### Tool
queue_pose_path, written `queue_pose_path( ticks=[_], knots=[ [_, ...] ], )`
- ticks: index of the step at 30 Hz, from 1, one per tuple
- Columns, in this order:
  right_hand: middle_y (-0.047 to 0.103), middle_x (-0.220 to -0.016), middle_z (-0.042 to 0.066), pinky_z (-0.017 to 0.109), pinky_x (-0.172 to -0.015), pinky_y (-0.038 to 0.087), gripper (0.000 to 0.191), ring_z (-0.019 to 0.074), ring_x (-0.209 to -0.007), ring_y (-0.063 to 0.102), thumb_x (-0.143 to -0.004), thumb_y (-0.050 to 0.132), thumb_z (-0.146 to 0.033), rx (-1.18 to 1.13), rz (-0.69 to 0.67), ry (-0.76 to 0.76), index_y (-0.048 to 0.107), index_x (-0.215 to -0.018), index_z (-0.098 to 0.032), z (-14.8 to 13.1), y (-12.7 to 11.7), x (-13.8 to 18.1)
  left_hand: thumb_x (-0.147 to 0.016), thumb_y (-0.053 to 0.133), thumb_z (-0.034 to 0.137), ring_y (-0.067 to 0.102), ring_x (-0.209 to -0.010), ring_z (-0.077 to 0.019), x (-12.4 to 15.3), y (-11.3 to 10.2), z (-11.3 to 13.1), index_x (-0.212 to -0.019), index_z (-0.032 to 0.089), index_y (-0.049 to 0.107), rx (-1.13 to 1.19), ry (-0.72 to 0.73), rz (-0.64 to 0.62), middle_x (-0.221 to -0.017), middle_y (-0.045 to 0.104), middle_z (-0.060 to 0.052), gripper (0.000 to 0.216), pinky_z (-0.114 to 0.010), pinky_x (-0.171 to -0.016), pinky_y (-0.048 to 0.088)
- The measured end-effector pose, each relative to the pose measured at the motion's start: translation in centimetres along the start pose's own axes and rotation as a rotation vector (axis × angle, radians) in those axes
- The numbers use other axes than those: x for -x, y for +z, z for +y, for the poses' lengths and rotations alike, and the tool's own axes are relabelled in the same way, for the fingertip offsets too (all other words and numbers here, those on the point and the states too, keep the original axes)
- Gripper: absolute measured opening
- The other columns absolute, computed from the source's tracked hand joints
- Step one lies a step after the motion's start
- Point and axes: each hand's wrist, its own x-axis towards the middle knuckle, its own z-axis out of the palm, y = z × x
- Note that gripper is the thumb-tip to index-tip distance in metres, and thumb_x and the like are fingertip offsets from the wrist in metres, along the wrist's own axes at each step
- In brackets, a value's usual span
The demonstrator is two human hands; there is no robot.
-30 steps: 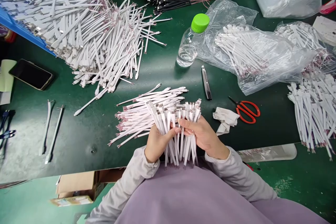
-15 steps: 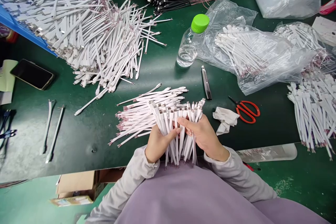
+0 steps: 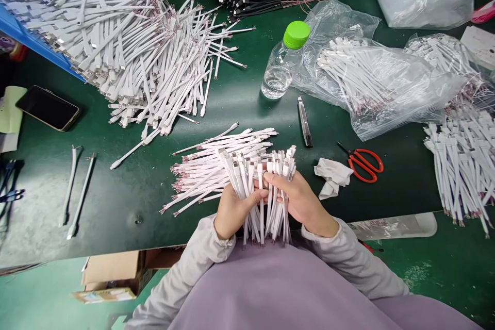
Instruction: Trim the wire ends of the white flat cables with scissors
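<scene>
Near the table's front edge, my left hand (image 3: 236, 210) is closed around a bunch of short white USB cables (image 3: 247, 185), connectors upward and bare wire ends down. My right hand (image 3: 305, 198) is closed on a second bunch of white cables (image 3: 276, 209), its thumb lying across them. The two bunches stand side by side, almost touching, with both thumbs close together in the middle. Behind my left hand a loose pile of white cables (image 3: 216, 165) lies flat on the green table. Fingers beneath the bunches are mostly hidden.
A large heap of white cables (image 3: 154, 62) spills from a blue bin (image 3: 46, 46). A water bottle (image 3: 278, 75), a box cutter (image 3: 304, 122), crumpled tissue (image 3: 332, 175) and red-handled scissors (image 3: 363, 164) lie ahead. Bagged cables (image 3: 359, 77) are at right, a phone (image 3: 48, 108) at left.
The cables in my right hand have shifted slightly left and sit closer together. My left hand and its bunch have hardly moved.
</scene>
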Motion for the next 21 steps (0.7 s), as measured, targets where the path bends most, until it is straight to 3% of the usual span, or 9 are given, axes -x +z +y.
queue_pose_path(
  ticks=[5,10,15,21],
  knots=[
    [0.055,-0.067,-0.003,0.022,-0.045,0.038,0.024,0.0096,-0.054,0.049,-0.073,0.076,-0.036,-0.044,-0.116,0.064,0.063,-0.084,-0.019,0.2,-0.8,-0.4,-0.077,0.072,0.033,0.064,-0.068,-0.0188,0.1,0.0,0.1,-0.076,0.016,0.065,0.053,-0.009,-0.043,-0.070,0.068,-0.003,0.019,-0.031,-0.072,0.053],
    [0.054,-0.066,-0.003,0.022,-0.046,0.034,0.025,0.0092,-0.055,0.048,-0.072,0.078,-0.035,-0.009,-0.019,-0.031,0.062,-0.079,-0.018,0.5,-0.8,-0.6,-0.084,0.065,0.036,0.065,-0.094,-0.0228,0.4,-0.2,-0.1,-0.094,0.015,0.066,-0.013,-0.002,0.092,-0.094,0.071,-0.008,0.023,-0.033,-0.086,0.051],
    [0.055,-0.069,-0.003,0.024,-0.051,0.041,0.024,0.0114,-0.059,0.051,-0.075,0.075,-0.038,0.007,0.075,-0.130,0.060,-0.077,-0.019,0.6,-0.1,-0.2,-0.084,0.064,0.038,0.065,-0.074,-0.0193,0.5,-0.4,-0.1,-0.081,0.015,0.065,-0.052,-0.043,0.101,-0.076,0.070,-0.005,0.023,-0.031,-0.075,0.052],
    [0.056,-0.068,-0.003,0.026,-0.057,0.044,0.026,0.0115,-0.060,0.050,-0.069,0.078,-0.035,0.050,0.011,-0.143,0.061,-0.080,-0.019,0.0,0.3,-0.3,-0.079,0.070,0.036,0.066,-0.066,-0.0180,0.4,0.0,0.3,-0.083,0.014,0.066,0.015,-0.048,0.130,-0.072,0.070,-0.004,0.022,-0.029,-0.066,0.054]
  ],
)
